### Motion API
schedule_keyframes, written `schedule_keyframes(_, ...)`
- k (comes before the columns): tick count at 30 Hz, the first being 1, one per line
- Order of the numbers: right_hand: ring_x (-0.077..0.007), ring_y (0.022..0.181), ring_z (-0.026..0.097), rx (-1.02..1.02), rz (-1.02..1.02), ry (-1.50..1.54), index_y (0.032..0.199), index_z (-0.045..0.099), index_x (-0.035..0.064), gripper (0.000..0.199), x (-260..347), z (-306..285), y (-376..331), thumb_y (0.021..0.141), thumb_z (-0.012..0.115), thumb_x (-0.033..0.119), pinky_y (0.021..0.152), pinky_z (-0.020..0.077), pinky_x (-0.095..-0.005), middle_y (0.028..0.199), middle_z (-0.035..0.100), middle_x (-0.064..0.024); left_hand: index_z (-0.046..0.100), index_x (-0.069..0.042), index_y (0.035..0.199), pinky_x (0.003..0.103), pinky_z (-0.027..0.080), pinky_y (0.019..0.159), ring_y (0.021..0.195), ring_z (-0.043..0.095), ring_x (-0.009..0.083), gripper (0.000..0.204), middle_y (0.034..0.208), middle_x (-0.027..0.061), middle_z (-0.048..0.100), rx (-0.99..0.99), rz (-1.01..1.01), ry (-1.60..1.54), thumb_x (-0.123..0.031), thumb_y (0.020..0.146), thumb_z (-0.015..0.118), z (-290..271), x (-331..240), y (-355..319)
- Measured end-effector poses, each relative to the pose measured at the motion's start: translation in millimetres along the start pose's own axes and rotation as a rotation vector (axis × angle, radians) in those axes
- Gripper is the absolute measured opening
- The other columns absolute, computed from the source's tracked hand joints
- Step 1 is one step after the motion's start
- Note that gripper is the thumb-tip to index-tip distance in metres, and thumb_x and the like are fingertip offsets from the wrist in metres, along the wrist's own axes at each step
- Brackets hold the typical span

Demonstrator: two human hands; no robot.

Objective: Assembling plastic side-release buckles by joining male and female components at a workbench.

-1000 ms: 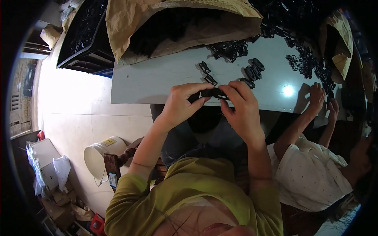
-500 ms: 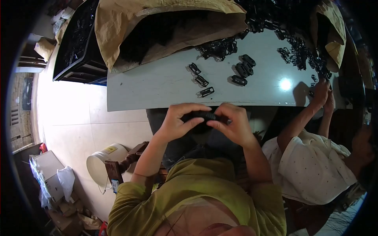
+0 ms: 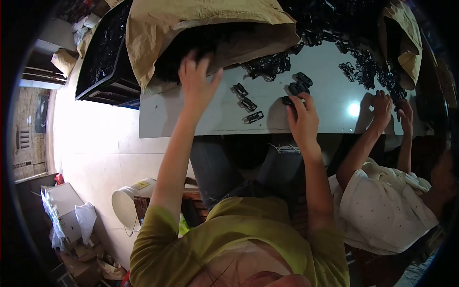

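Two bare hands work over the pale grey tabletop (image 3: 191,119). Left hand (image 3: 197,81), fingers spread, reaches at the mouth of the crumpled brown paper sack (image 3: 201,24) just beyond it. Right hand (image 3: 302,117) pinches a small black plastic clip (image 3: 288,101) at its fingertips; three similar clips (image 3: 246,103) lie to its left.

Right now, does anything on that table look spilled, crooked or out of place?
Nothing looks damaged. Small black parts lie strewn loose over the grey table beside the open brown paper sack. Left hand reaches into it; right hand rests on a part.
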State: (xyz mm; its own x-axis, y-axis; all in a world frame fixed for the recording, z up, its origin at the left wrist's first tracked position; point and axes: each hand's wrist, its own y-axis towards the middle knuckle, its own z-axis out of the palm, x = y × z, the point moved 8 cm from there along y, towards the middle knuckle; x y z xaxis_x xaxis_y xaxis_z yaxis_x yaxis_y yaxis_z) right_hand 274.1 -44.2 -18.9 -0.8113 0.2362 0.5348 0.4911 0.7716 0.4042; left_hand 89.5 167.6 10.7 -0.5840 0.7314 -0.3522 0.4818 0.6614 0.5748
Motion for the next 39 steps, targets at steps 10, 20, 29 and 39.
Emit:
schedule_keyframes(10,-0.0308,0.088,0.060,-0.107,-0.038,-0.037,0.105,0.060,0.0082,0.027,-2,4,-1,0.078,0.067,0.009,0.070,0.0509,-0.0362,0.108,0.055,-0.0122,0.063,-0.022,0.107,0.061,0.032,0.092,0.124,0.034,0.0383,0.047,0.129,0.0086,0.048,0.138,-0.117,0.307,-0.043,0.067,0.071,52,55,39)
schedule_keyframes(20,-0.0316,0.090,0.059,-0.109,-0.065,-0.065,0.105,0.059,0.0081,0.027,1,4,-3,0.078,0.067,0.009,0.071,0.0508,-0.0377,0.107,0.054,-0.0129,0.066,-0.016,0.095,0.049,0.031,0.101,0.127,0.035,0.0315,0.033,0.123,0.0084,0.050,0.147,0.074,0.100,-0.026,0.065,0.077,-3,12,-35)
schedule_keyframes(29,-0.0323,0.089,0.059,-0.013,-0.174,-0.120,0.106,0.056,0.0027,0.031,22,3,-19,0.077,0.067,0.007,0.072,0.0506,-0.0376,0.106,0.053,-0.0143,0.073,-0.017,0.095,0.047,0.026,0.105,0.126,0.038,0.0288,0.027,0.133,0.0088,0.047,0.055,0.153,0.056,-0.027,0.070,0.076,-24,-14,-28)
schedule_keyframes(39,-0.0338,0.088,0.059,0.079,-0.054,-0.106,0.106,0.055,0.0024,0.032,17,10,-18,0.076,0.065,0.007,0.072,0.0504,-0.0390,0.105,0.054,-0.0135,0.070,-0.011,0.096,0.040,0.038,0.095,0.112,0.047,0.0313,0.027,0.112,0.0127,0.055,0.116,0.013,-0.181,-0.017,0.070,0.075,4,0,-15)
